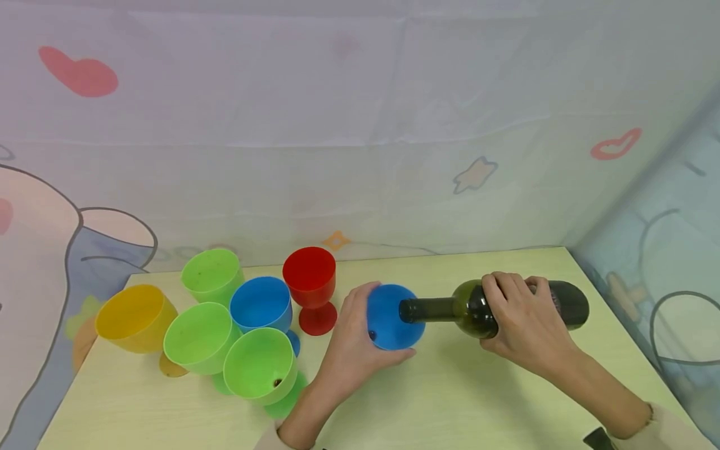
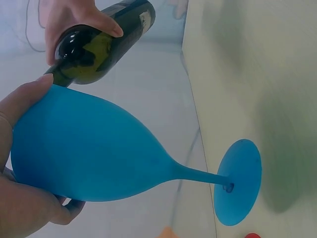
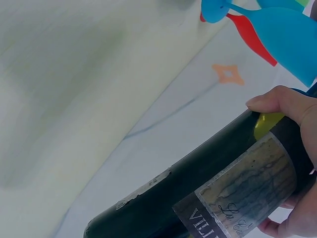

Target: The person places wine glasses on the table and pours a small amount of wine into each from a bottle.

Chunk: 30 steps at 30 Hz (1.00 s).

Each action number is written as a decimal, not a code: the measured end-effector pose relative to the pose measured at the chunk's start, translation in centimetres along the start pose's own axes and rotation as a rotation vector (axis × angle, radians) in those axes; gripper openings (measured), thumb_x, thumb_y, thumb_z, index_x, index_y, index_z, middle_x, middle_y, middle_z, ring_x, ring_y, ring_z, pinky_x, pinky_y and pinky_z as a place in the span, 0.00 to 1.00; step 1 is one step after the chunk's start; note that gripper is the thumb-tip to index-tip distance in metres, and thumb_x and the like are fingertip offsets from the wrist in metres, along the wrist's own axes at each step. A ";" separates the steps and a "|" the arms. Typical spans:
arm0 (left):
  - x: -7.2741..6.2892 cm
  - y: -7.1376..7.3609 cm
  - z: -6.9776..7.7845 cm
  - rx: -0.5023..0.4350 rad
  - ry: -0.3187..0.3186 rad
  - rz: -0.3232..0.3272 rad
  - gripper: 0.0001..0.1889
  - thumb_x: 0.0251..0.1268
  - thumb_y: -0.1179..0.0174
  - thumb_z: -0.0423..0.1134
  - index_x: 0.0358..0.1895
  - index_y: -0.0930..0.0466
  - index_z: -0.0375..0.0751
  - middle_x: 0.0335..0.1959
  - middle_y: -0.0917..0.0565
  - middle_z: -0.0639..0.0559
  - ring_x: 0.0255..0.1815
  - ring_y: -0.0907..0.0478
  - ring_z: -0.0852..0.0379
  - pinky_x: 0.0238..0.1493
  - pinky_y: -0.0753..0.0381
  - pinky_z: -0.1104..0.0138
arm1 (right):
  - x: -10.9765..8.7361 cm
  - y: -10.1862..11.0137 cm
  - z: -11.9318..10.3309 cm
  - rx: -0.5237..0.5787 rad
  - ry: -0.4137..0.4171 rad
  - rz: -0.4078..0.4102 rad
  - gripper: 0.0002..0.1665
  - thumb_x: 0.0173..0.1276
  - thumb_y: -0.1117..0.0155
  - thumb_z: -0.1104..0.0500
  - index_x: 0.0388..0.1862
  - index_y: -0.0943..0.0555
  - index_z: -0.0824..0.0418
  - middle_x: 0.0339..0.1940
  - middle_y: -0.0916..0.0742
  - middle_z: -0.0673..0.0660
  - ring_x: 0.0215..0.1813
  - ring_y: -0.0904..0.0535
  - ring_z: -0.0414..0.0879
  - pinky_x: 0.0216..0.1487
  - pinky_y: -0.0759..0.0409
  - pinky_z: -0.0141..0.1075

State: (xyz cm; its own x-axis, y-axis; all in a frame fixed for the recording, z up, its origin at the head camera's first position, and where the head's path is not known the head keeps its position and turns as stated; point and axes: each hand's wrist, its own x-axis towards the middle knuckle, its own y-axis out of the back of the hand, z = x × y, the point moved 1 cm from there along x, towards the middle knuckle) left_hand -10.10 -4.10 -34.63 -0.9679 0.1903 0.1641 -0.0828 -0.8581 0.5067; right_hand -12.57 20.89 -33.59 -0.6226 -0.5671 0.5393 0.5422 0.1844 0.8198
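Observation:
My left hand (image 1: 350, 344) holds a blue goblet (image 1: 387, 312) by its bowl, fingers and thumb on opposite sides. In the left wrist view the goblet's round foot (image 2: 238, 183) hangs close over the table, its shadow falling beside it. My right hand (image 1: 523, 325) grips a dark green wine bottle (image 1: 469, 307) round its body, with the bottle lying nearly level. Its neck (image 1: 430, 310) points left, and the mouth is over the goblet's opening. One small dark bead-like piece (image 1: 372, 335) shows inside the goblet near the rim. A paper label (image 3: 247, 183) shows in the right wrist view.
Left of my hands stand a red goblet (image 1: 309, 275), another blue one (image 1: 261, 303), a yellow one (image 1: 137, 319) and several green goblets (image 1: 261, 362). A small dark piece (image 1: 277, 382) lies in the nearest green bowl. A printed cloth (image 1: 360, 125) hangs behind the table (image 1: 450, 400).

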 end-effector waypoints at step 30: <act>-0.1 0.1 0.3 0.016 -0.003 -0.014 0.46 0.36 0.25 0.42 0.63 0.42 0.42 0.58 0.34 0.46 0.59 0.37 0.45 0.44 0.23 0.53 | 0.2 0.3 0.2 -0.053 0.019 -0.005 0.43 0.21 0.25 0.55 0.39 0.32 0.70 0.35 0.23 0.67 0.38 0.25 0.61 0.35 0.30 0.58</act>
State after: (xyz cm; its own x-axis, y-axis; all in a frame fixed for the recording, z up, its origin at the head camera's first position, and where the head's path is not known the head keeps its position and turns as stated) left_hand -9.94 -4.02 -34.36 -0.9661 0.2032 0.1595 -0.0920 -0.8477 0.5224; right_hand -12.62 20.96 -33.22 -0.6146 -0.5834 0.5310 0.5685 0.1392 0.8108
